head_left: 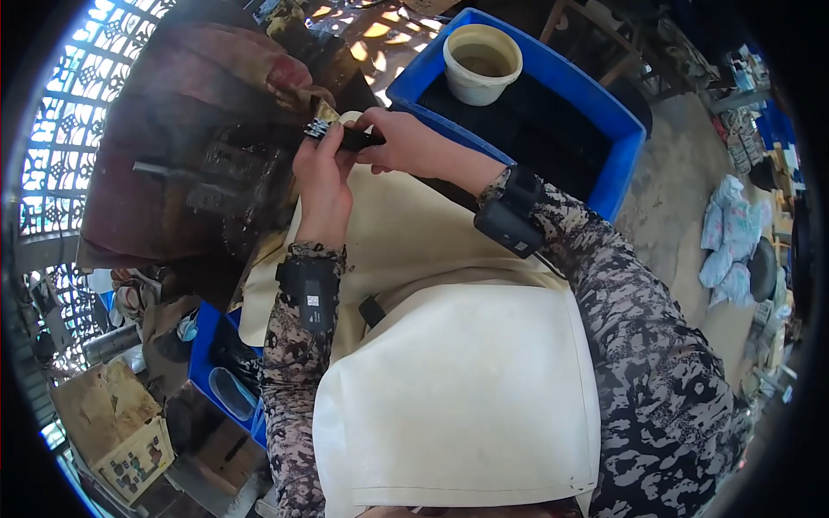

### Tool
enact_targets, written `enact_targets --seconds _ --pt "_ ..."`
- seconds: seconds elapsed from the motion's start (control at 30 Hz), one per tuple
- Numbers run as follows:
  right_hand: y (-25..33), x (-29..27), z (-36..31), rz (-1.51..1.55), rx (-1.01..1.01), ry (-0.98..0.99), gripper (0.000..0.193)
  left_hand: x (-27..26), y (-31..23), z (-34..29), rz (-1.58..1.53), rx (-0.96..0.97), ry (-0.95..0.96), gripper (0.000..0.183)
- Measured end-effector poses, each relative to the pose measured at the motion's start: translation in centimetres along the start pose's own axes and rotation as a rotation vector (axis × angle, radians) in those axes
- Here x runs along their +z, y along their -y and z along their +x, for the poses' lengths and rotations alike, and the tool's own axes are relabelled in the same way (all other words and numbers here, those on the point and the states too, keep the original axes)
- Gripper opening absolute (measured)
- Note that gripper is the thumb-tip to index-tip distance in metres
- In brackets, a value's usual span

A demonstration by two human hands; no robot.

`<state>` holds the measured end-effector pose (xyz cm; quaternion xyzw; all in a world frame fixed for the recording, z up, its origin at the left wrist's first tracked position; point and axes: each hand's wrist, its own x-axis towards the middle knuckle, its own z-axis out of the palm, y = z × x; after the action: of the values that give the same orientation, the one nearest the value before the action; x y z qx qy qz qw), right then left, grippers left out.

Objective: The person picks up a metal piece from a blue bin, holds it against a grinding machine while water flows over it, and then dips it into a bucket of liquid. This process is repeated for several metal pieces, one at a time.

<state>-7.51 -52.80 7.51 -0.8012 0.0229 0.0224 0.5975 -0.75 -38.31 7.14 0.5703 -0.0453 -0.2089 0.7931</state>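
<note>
My left hand (323, 194) and my right hand (410, 148) meet above the cream apron (432, 388). Between them is a small dark piece with several shiny, silvery ends (317, 129), its kind too small to make out. My left thumb and fingers are closed on it near the silvery end. The fingers of my right hand pinch its black end. Just beyond the hands stands a yellowish block-like edge (326, 112), partly hidden. To the left, a dark wet surface (233, 186) is draped with reddish-brown cloth (186, 73) and carries a thin metal rod (155, 168).
A large blue tub (626, 164) at the far right holds dark contents and a white bucket (484, 91) of murky liquid. Another blue bin (203, 345) stands low on the left, near a cardboard box (108, 406). Plastic bags (730, 237) lie on the floor at right.
</note>
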Motion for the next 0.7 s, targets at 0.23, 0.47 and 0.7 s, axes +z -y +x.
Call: enact_targets --seconds 0.23,0.47,0.7 --pt "-2.6 -0.6 -1.1 -0.357 -0.446 -0.34 0.033 1.2 -0.5 -0.8 0.058 -0.104 0.07 0.023" --pt "-10.2 -11.1 -4.8 -0.683 0.061 -0.348 0.024 -3.5 -1.4 -0.6 0.328 0.239 0.187 0.032" --pt "-18.2 -15.8 -8.7 -0.99 0.759 -0.035 0.021 -11.0 -1.9 1.7 0.721 0.636 -0.232 0.02"
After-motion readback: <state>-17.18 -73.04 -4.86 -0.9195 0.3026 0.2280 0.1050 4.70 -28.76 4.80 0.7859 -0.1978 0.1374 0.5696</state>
